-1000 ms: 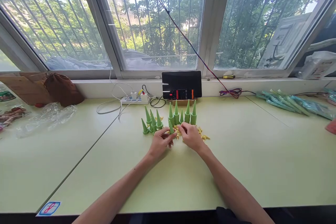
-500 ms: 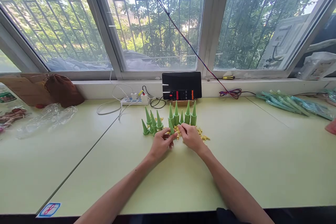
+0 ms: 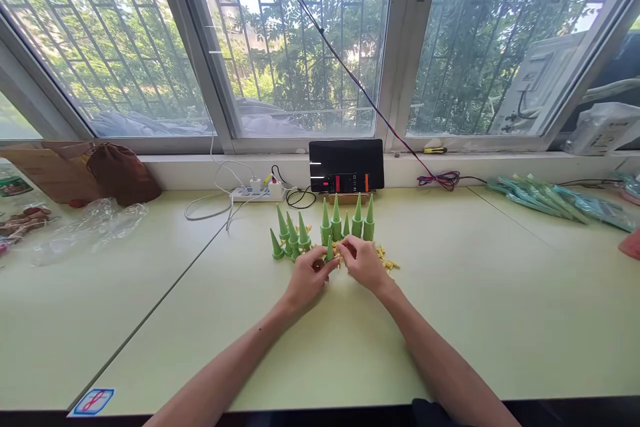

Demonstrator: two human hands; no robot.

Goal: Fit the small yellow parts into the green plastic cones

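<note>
My left hand grips a small green cone, its tip pointing up, between thumb and fingers. Close on its right, my right hand has thumb and fingertips pinched together over the pile; whatever sits between them is too small to make out. Small yellow pieces lie scattered under and beside my right hand. Several green cones stand upright left of my hands. Behind my hands, another group of green cones stands, some on taller green bases.
A black tablet leans behind the cones. Left of it lie a white power strip and cables. A brown bag and clear plastic are far left; green-blue plastic packets lie at the right.
The small green cone in my left hand has shifted slightly right and down, and my left fingers have moved a little. My right hand stays nearly in place.
</note>
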